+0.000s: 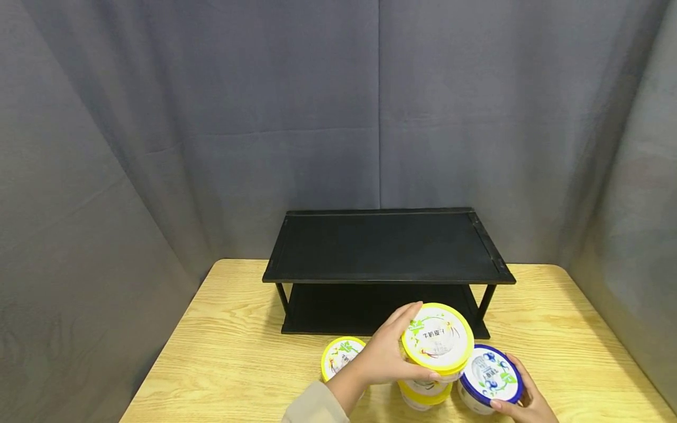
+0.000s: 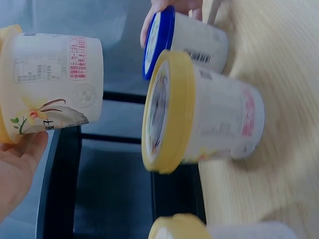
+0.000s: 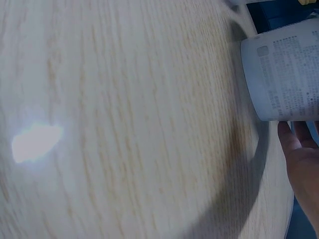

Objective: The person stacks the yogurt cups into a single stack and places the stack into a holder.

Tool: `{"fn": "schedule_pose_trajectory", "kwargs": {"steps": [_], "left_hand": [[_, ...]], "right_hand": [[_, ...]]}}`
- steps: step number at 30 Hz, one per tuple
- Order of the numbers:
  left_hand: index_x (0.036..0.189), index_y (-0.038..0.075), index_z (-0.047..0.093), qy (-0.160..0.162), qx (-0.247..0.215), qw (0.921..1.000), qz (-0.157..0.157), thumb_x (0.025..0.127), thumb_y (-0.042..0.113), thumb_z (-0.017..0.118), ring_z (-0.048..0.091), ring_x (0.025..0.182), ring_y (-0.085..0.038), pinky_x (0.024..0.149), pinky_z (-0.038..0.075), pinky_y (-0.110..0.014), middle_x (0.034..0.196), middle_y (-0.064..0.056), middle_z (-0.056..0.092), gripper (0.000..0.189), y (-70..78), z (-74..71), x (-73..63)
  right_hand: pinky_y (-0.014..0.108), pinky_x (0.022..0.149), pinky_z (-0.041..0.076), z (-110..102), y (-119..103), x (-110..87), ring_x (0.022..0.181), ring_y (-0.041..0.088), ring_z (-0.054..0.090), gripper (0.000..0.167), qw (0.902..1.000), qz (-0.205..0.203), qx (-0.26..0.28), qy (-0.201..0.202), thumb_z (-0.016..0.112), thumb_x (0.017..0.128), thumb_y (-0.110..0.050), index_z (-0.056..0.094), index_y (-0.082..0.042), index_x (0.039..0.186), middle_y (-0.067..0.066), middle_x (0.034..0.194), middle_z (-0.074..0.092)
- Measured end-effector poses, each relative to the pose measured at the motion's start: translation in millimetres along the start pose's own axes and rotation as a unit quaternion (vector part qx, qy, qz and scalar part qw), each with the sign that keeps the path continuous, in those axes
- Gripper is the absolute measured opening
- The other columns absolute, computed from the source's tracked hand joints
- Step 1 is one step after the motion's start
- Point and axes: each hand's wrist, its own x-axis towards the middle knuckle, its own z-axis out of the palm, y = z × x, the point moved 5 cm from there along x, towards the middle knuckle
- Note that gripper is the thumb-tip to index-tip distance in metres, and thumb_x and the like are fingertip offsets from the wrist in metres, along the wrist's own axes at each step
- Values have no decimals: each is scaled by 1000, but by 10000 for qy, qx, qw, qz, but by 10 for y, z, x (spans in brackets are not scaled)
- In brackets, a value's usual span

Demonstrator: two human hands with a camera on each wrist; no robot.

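My left hand (image 1: 388, 352) grips a yellow-lidded tub (image 1: 438, 338), white-walled with a vanilla-flower print (image 2: 57, 79). That tub is raised above a second yellow-lidded tub (image 2: 214, 117), which stands upright on the table. To the right, my right hand (image 1: 529, 399) holds a blue-lidded tub (image 1: 491, 373) with a blueberry print, fingers and thumb on opposite sides of it. Its white wall (image 3: 284, 74) shows low over the wood in the right wrist view; whether its base touches I cannot tell. A third yellow-lidded tub (image 1: 341, 352) sits left, partly hidden behind my left forearm.
Behind the tubs stands a black two-tier rack (image 1: 381, 247) with a raised top board and a lower board (image 1: 338, 311). It rests on a light wood table (image 1: 222, 352). Grey curtains (image 1: 264, 117) hang behind and at both sides.
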Motion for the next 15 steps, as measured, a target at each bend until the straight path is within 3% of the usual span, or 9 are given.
{"fn": "schedule_pose_trajectory", "kwargs": {"steps": [3,5,8,15], "left_hand": [[136,29,19,-105,-14,9999,-27,59,33,78,26,122,-11,93,31,-32,136,13,22,97,8,94,66],[136,28,20,-153,-27,9999,-49,59,33,78,26,122,-10,93,31,-31,135,13,23,97,13,155,112],[137,25,21,-225,51,9997,-36,60,33,78,26,122,-10,93,31,-30,135,12,24,96,24,242,170],[136,24,23,-376,205,9989,-166,60,35,77,29,120,-9,91,33,-29,135,12,25,95,43,415,258]], "right_hand": [[25,77,37,3,-1,-3,91,-2,40,93,9998,-92,164,-12,66,74,-14,0,-14,139,17,133,19],[21,74,40,7,1,-3,88,-5,41,92,9993,-136,337,-20,66,74,-13,1,-17,139,11,131,22],[22,73,42,8,5,1,88,-4,44,90,9983,-162,567,-8,66,73,-11,4,-19,138,2,126,23],[24,77,42,23,33,16,90,0,45,90,9955,40,929,-155,65,74,-11,2,-20,138,-2,119,29]]}}
